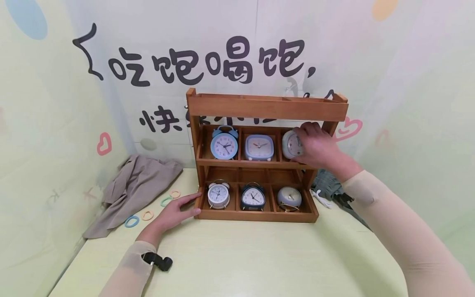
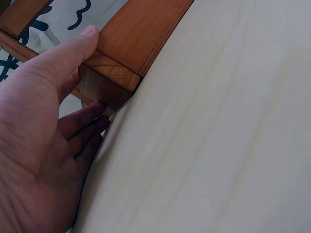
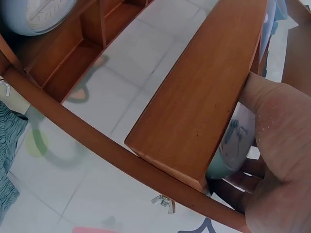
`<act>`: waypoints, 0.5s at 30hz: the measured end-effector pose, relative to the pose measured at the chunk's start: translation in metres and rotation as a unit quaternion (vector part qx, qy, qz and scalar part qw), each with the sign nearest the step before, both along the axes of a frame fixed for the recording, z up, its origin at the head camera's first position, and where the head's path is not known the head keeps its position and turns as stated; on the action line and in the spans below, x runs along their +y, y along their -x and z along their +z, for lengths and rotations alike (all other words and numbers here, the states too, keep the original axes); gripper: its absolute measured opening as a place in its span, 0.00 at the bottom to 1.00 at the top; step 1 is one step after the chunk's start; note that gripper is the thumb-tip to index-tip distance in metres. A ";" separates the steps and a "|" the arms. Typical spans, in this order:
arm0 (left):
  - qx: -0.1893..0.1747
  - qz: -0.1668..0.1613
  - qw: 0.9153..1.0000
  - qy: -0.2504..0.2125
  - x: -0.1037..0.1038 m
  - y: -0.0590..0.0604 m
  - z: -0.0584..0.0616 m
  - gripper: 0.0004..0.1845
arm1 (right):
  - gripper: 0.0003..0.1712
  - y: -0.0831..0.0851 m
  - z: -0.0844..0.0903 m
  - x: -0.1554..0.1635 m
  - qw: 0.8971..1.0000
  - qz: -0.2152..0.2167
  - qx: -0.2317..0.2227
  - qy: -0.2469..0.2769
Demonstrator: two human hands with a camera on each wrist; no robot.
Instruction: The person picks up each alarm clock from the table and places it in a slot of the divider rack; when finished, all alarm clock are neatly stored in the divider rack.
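Note:
A three-tier wooden shelf point(image 1: 267, 108) stands on the pale table point(image 1: 259, 255). My right hand point(image 1: 303, 142) reaches into the middle tier's right compartment and grips a pale round clock point(image 1: 290, 144). The right wrist view shows that clock point(image 3: 233, 145) behind the shelf's top rail point(image 3: 204, 97), with my right hand point(image 3: 274, 145) around it. My left hand point(image 1: 193, 204) rests flat against the shelf's lower left corner, fingers straight. In the left wrist view my left hand point(image 2: 58, 97) has its thumb on that corner post point(image 2: 109, 73). Five more clocks sit in the other compartments.
The middle tier also holds a blue bell clock point(image 1: 224, 144) and a square blue clock point(image 1: 259, 147). A beige cloth point(image 1: 130, 185) and several hair ties point(image 1: 148, 214) lie left of the shelf. A teal cloth point(image 1: 328, 185) and a white cord point(image 1: 320, 199) lie to its right. Walls close in behind.

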State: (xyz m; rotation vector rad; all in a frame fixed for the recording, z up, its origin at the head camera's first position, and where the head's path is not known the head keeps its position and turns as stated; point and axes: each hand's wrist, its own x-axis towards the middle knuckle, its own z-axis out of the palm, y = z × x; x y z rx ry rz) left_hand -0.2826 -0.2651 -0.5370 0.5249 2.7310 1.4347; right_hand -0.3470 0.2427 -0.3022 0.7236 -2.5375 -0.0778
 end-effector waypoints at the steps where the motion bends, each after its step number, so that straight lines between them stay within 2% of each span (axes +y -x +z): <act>1: 0.000 0.000 1.000 0.001 0.000 0.000 -0.001 0.36 | 0.60 0.000 0.000 0.000 1.000 0.003 0.002 -0.001; 7: 0.001 0.001 1.000 0.003 -0.001 0.001 -0.002 0.36 | 0.59 -0.003 0.000 -0.001 1.000 0.004 0.004 -0.010; 15: 0.001 -0.002 1.000 -0.003 0.001 0.000 0.002 0.36 | 0.58 -0.007 0.003 -0.005 1.000 -0.010 -0.025 -0.010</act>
